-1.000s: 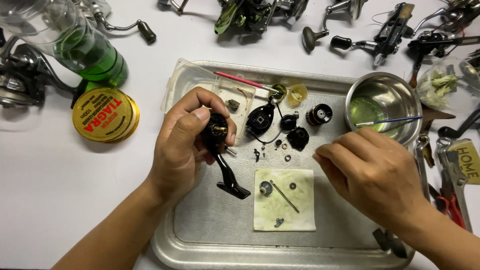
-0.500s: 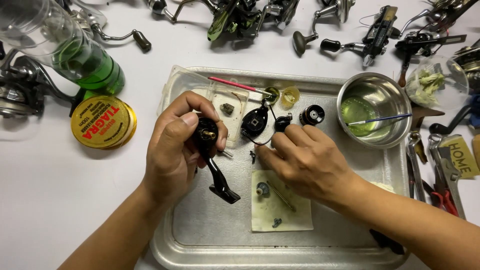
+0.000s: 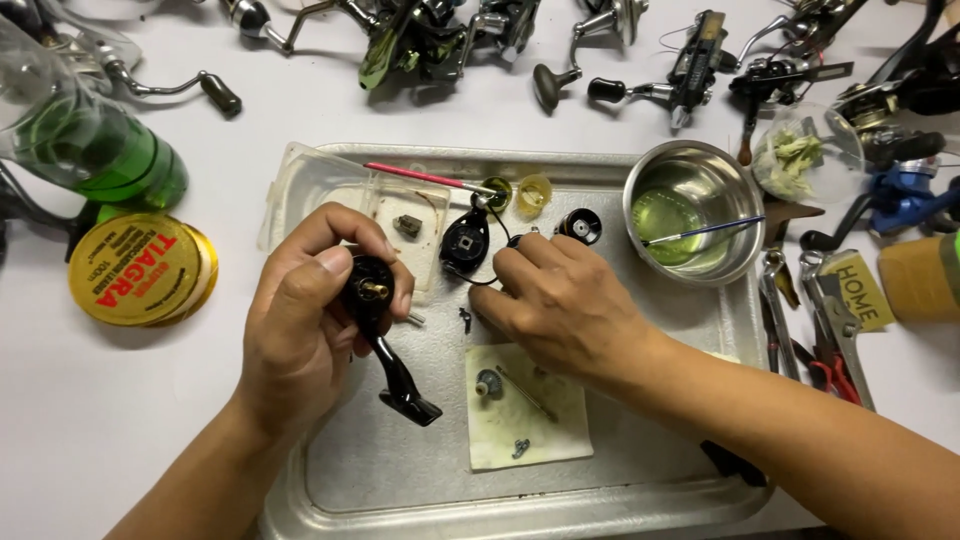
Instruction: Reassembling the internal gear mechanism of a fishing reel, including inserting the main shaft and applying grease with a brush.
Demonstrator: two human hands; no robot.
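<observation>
Nearest the camera, a shallow rectangular metal tray point(image 3: 400, 480) sits on the white tabletop point(image 3: 120, 420), and both forearms reach in over its near rim. On the tray floor lies a stained square of pale paper towel point(image 3: 545, 425) carrying a small round gear point(image 3: 489, 383), a thin metal pin point(image 3: 527, 393) and a tiny dark clip point(image 3: 519, 449).

Just beyond, the left hand point(image 3: 300, 330) is closed around a black fishing reel body with a brass centre point(image 3: 368, 290); its black crank handle point(image 3: 403, 385) hangs down and to the right, over the tray. The right hand point(image 3: 565, 305) rests palm down beside it, fingers curled toward small dark parts on the tray floor; whether it pinches anything cannot be told.

Behind the hands lie a black rounded side plate point(image 3: 466, 243), a black spool-like part point(image 3: 580, 226), two small yellowish caps point(image 3: 515, 193) and a clear plastic lid point(image 3: 320, 190) with a red-handled brush point(image 3: 425, 178) across it. At the tray's right corner stands a round steel bowl of greenish liquid point(image 3: 695, 210) with a blue brush point(image 3: 705, 231) leaning in it.

Left of the tray sit a round yellow tin point(image 3: 140, 270) and a green plastic bottle point(image 3: 90, 140). Pliers with red grips point(image 3: 830, 350) lie at the right. Along the far edge, several fishing reels point(image 3: 440, 35) are spread out.
</observation>
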